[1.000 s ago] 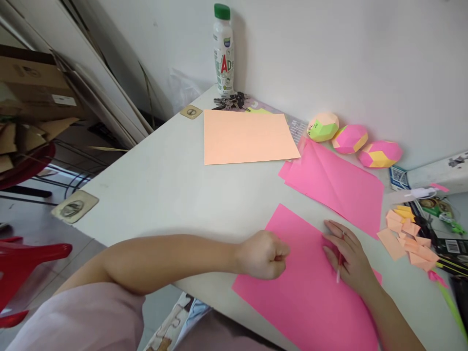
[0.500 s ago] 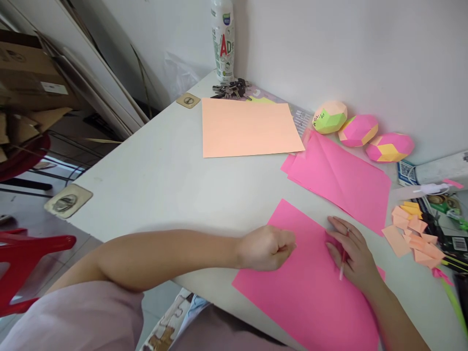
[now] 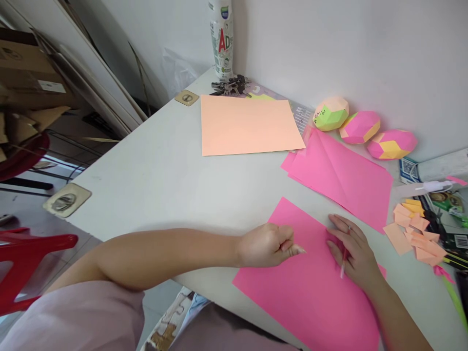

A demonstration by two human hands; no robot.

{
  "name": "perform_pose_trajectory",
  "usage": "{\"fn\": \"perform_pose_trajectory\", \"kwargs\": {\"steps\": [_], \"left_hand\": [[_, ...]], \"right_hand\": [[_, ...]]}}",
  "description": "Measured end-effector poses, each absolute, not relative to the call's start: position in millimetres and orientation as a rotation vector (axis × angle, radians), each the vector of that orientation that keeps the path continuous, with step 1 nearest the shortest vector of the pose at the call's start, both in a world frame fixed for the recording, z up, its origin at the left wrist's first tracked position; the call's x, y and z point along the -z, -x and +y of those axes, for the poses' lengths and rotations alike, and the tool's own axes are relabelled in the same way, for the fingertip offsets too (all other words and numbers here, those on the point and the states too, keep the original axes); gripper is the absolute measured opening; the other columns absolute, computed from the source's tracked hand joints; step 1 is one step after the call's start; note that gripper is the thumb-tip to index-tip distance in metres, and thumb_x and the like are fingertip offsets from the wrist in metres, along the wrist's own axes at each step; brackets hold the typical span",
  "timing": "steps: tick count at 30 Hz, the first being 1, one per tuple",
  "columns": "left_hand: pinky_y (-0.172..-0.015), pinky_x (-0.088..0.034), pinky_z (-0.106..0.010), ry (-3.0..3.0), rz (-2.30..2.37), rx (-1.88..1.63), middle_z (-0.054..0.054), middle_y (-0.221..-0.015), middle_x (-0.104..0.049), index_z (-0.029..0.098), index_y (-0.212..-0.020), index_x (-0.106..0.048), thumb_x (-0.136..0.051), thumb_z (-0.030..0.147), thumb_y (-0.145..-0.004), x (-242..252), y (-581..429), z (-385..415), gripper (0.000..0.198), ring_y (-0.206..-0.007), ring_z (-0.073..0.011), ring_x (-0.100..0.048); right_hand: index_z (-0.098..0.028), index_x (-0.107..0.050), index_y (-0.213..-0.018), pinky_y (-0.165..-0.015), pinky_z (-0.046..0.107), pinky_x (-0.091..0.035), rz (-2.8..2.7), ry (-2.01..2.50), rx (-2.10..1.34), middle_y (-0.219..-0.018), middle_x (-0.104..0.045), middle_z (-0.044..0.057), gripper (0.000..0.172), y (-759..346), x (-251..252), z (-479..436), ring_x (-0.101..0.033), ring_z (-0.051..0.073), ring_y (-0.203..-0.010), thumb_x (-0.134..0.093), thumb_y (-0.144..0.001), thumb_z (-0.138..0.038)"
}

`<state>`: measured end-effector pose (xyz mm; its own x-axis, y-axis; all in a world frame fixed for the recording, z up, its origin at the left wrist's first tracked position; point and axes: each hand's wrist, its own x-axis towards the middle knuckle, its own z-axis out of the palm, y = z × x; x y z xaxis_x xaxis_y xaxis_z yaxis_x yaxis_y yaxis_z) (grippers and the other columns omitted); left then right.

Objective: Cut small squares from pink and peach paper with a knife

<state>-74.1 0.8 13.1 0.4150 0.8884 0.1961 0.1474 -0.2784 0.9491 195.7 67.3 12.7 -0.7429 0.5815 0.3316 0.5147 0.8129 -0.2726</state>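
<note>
The pink paper sheet (image 3: 307,297) lies flat at the near edge of the bench (image 3: 164,185). The left hand (image 3: 268,245) rests on the sheet's left part, loosely curled, with nothing visible in its grip. The right hand (image 3: 353,253) presses palm-down on the sheet, fingers extended, a thin pen (image 3: 342,265) clamped between two of them. A pink paper stack (image 3: 343,175) lies just beyond, and a peach sheet (image 3: 248,124) farther back.

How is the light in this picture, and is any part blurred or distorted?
Head view: soft light, no glare on the pink sheet; faint shadow under the left hand; right hand sharp; edges bend from the wide lens; bottle cropped at top.
</note>
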Motion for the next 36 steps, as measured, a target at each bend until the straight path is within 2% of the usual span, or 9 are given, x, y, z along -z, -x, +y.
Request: {"fn": "perform_pose_trajectory", "kwargs": {"steps": [6, 10, 13, 17, 22, 25, 31, 34, 36], "left_hand": [[-0.045, -0.027, -0.021, -1.699, 0.901, -0.998, 0.011, -0.051, -0.027, 0.023, -0.065, -0.025, -0.044, 0.047, -0.091, -11.5, 73.3, 1.4, 0.04, -0.043, -0.0065, -0.025], [-0.045, -0.027, -0.021, -1.715, 0.872, -1.045, 0.011, -0.047, -0.023, 0.023, -0.061, -0.025, -0.041, 0.06, -0.089, -12.2, 73.0, 2.8, 0.049, -0.041, -0.0064, -0.023], [-0.044, -0.027, -0.021, -1.725, 0.863, -1.09, 0.011, -0.046, -0.021, 0.022, -0.059, -0.024, -0.04, 0.063, -0.088, -13.0, 72.5, 3.9, 0.053, -0.04, -0.0058, -0.02], [-0.042, -0.024, -0.021, -1.727, 0.865, -1.083, 0.011, -0.046, -0.021, 0.022, -0.056, -0.022, -0.041, 0.06, -0.089, -14.0, 72.7, 4.2, 0.054, -0.04, -0.0054, -0.019], [-0.041, -0.021, -0.022, -1.732, 0.85, -1.037, 0.01, -0.046, -0.018, 0.022, -0.054, -0.019, -0.044, 0.043, -0.091, -18.1, 74.9, 3.4, 0.049, -0.039, -0.0056, -0.019], [-0.041, -0.021, -0.022, -1.76, 0.861, -0.993, 0.009, -0.046, -0.018, 0.022, -0.055, -0.019, -0.042, 0.038, -0.092, -20.3, 75.9, 3.7, 0.046, -0.039, -0.006, -0.021], [-0.044, -0.03, -0.021, -2.052, 0.894, -0.969, 0.007, -0.05, -0.029, 0.022, -0.06, -0.022, -0.032, 0.039, -0.097, -12.4, 76.5, 4.7, 0.041, -0.043, -0.0075, -0.032], [-0.05, -0.039, -0.025, -2.204, 0.793, -0.967, 0.001, -0.057, -0.045, 0.021, -0.062, -0.039, -0.039, 0.041, -0.092, -7.9, 76.5, 3.1, 0.035, -0.05, -0.0117, -0.045], [-0.064, -0.047, -0.03, -2.337, 0.703, -0.939, -0.006, -0.071, -0.058, 0.019, -0.071, -0.052, -0.044, 0.039, -0.089, -7.2, 76.5, 0.3, 0.029, -0.068, -0.0178, -0.057]], "right_hand": [[-0.019, -0.054, -0.112, -0.092, 0.052, -0.047, -2.597, 0.827, -0.23, -0.127, -0.056, 0.017, 0.029, -195.8, -13.1, 66.9, -0.05, 0.031, -0.12, -0.057, -0.085, -0.012], [-0.019, -0.054, -0.113, -0.093, 0.051, -0.047, -2.596, 0.826, -0.228, -0.127, -0.056, 0.016, 0.03, -196.6, -12.9, 67.2, -0.05, 0.031, -0.12, -0.057, -0.085, -0.011], [-0.019, -0.055, -0.112, -0.093, 0.051, -0.047, -2.59, 0.828, -0.224, -0.127, -0.056, 0.016, 0.029, -196.8, -12.4, 67.3, -0.05, 0.031, -0.121, -0.057, -0.084, -0.012], [-0.018, -0.056, -0.111, -0.094, 0.051, -0.046, -2.595, 0.839, -0.223, -0.127, -0.056, 0.017, 0.027, -196.7, -12.1, 66.8, -0.05, 0.031, -0.121, -0.058, -0.084, -0.012], [-0.019, -0.055, -0.113, -0.094, 0.05, -0.047, -2.598, 0.841, -0.219, -0.127, -0.056, 0.016, 0.029, -197.3, -12.7, 66.4, -0.05, 0.03, -0.121, -0.057, -0.085, -0.012], [-0.019, -0.054, -0.114, -0.094, 0.051, -0.047, -2.6, 0.827, -0.213, -0.127, -0.056, 0.016, 0.03, -197.4, -12.7, 66.6, -0.05, 0.03, -0.121, -0.057, -0.085, -0.012], [-0.021, -0.055, -0.113, -0.091, 0.051, -0.049, -2.611, 0.813, -0.143, -0.126, -0.057, 0.014, 0.03, -195.9, -13.3, 66.9, -0.052, 0.03, -0.119, -0.056, -0.085, -0.012], [-0.021, -0.056, -0.112, -0.09, 0.051, -0.05, -2.617, 0.78, -0.086, -0.125, -0.059, 0.013, 0.029, -195.5, -15.9, 66.6, -0.054, 0.029, -0.117, -0.056, -0.084, -0.012], [-0.019, -0.058, -0.109, -0.089, 0.049, -0.052, -2.638, 0.718, -0.038, -0.122, -0.061, 0.014, 0.027, -194.8, -18.2, 66.6, -0.055, 0.028, -0.116, -0.057, -0.083, -0.011]]}}
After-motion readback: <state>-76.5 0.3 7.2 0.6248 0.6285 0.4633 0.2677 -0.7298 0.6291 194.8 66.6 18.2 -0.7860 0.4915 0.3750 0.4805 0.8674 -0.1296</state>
